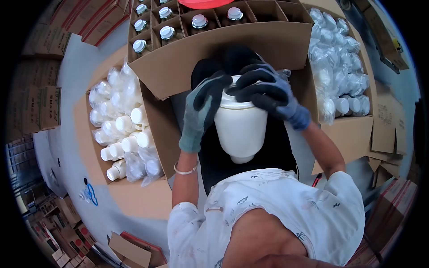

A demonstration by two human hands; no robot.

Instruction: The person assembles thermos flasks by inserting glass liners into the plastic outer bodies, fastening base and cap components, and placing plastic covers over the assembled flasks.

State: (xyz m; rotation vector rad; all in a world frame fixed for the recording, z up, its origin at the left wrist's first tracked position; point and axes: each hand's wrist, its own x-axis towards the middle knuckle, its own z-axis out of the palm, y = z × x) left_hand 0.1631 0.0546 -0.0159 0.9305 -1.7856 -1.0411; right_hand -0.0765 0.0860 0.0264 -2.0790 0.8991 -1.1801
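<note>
A large white plastic container (241, 129) rests between my thighs, its wide rim toward the divided box. My left hand (204, 105), in a grey-green glove with dark fingers, touches the left side of the rim, its fingers bent. My right hand (270, 91), in a blue-grey glove with dark fingers, lies bent over the right side and top of the rim. A white piece (235, 79) shows between the hands at the container's top; its shape is partly hidden by my fingers. Whether either hand grips the rim or something smaller cannot be made out.
Ahead stands a divided cardboard box (223, 49) with several white-capped bottles and a red object (205, 3) at its far side. Open boxes of white bottles (129, 144) at left and plastic-wrapped bottles (335, 62) at right flank my legs. A blue loop (92, 194) lies on the floor.
</note>
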